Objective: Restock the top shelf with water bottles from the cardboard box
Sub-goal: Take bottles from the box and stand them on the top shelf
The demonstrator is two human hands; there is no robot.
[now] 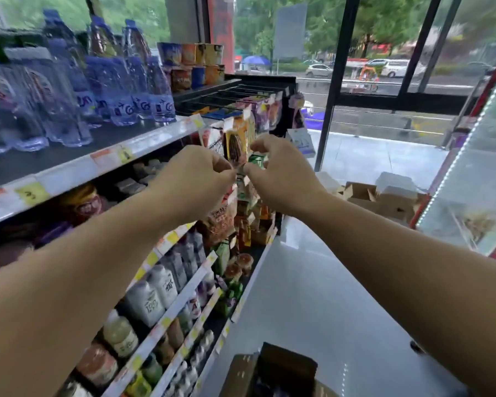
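Both arms out front, hands meeting mid-frame, neither carrying a bottle. Left hand has its fingers curled in with the tips bunched toward the thumb; right hand curls the same way, thumb and forefinger nearly touching the left's. Looks like they're pinching something small between them, but can't tell what, too blurred; the green packet showing there seems to hang on the snack rack behind, not in the grip. Water bottles stand upright on the top shelf, packed toward the back w/ labels facing out, so shoppers read them and the row stays stable. A dark bare strip of shelf runs along the front edge by the price tags, which I'd judge is where new stock goes. Cardboard box sits low at bottom centre, on the floor beside the shelving, flaps open, contents too dark to read; it's parked close to the shelf, probably so each reach down is short. More boxes sit further down the aisle near the glass. Lower shelves hold other drinks. Judgement: task partway, shelf already well filled; next up is prob a reach down into the box.
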